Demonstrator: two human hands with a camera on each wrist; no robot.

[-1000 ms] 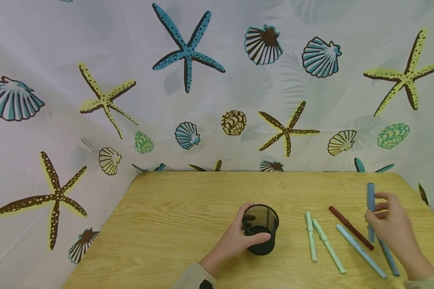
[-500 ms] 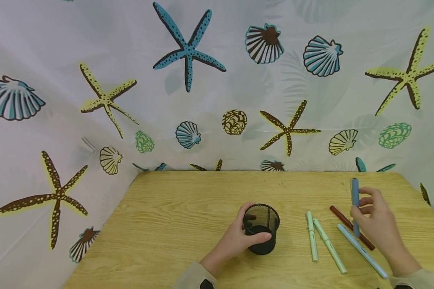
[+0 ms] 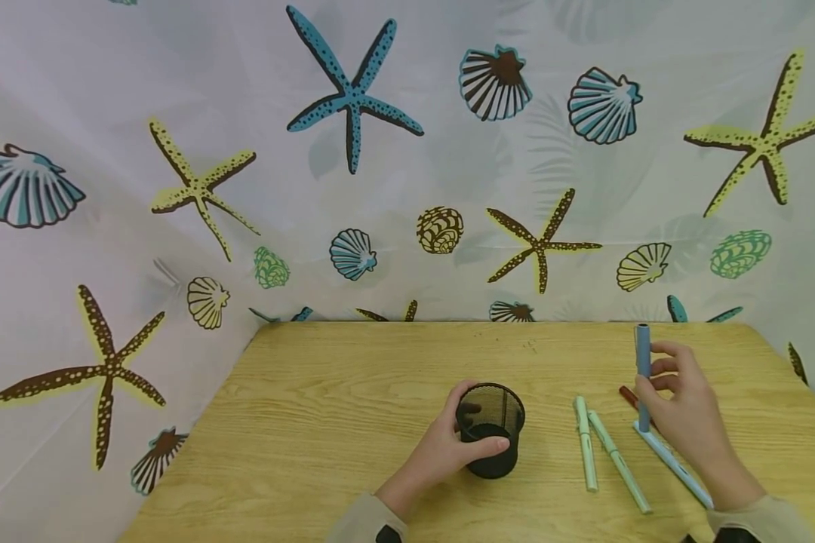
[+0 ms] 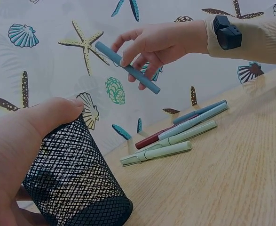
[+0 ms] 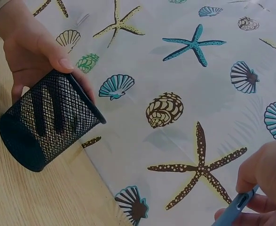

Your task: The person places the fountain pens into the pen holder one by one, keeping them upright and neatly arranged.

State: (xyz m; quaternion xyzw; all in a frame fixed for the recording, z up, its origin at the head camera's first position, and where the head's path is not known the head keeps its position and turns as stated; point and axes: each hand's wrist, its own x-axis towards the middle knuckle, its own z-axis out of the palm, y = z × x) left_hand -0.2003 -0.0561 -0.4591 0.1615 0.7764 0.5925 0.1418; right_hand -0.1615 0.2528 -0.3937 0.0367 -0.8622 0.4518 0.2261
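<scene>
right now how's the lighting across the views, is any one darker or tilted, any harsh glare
Head view: brightest, fairly even, no harsh glare on the wood-grain table; left wrist view: dimmer and tilted, but mesh on the black cup is readable; right wrist view: also dim and tilted, the blue pen cut off at the bottom edge.

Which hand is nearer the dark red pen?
Right. The right hand, held up with a blue pen, partly hides the dark red pen in the head view; the left hand is farther away to the left, gripping the black mesh cup.

Blk mesh cup (image 4: 83, 172) in L fingers (image 4: 62, 110), blue pen (image 4: 137, 75) in R fingers (image 4: 125, 36), more pens (image 4: 187, 125) on tbl (image 4: 217, 179)
</scene>
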